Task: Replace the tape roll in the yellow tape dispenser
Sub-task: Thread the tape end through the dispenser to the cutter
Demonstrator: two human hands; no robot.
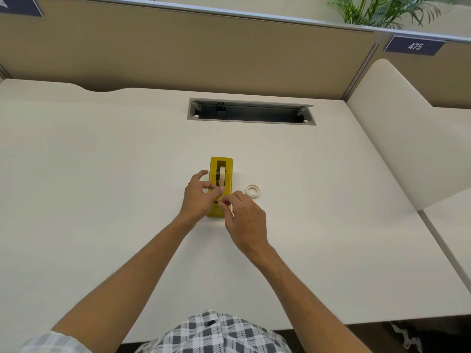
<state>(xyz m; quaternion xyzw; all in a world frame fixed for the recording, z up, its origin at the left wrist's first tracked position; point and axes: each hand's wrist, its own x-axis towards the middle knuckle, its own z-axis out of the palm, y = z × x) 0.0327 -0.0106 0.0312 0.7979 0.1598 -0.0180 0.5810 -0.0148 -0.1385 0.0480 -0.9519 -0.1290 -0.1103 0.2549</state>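
Note:
The yellow tape dispenser (221,164) stands on the white desk (102,174), lengthwise away from me, with a tape roll (221,175) upright in its slot. A second, thin white tape roll (252,191) lies flat on the desk just right of the dispenser. My left hand (197,197) is at the dispenser's left side, fingers curled, its thumb and forefinger meeting over the dispenser's near half. My right hand (246,220) is at the near right, its fingertips meeting the left hand's over the cutter end. They seem to pinch the tape's end, which is too small to make out.
An open cable tray (251,113) is cut into the desk at the back. A tan partition (178,52) rises behind the desk, and a white side panel (397,128) stands on the right. A plant (377,11) shows beyond the partition.

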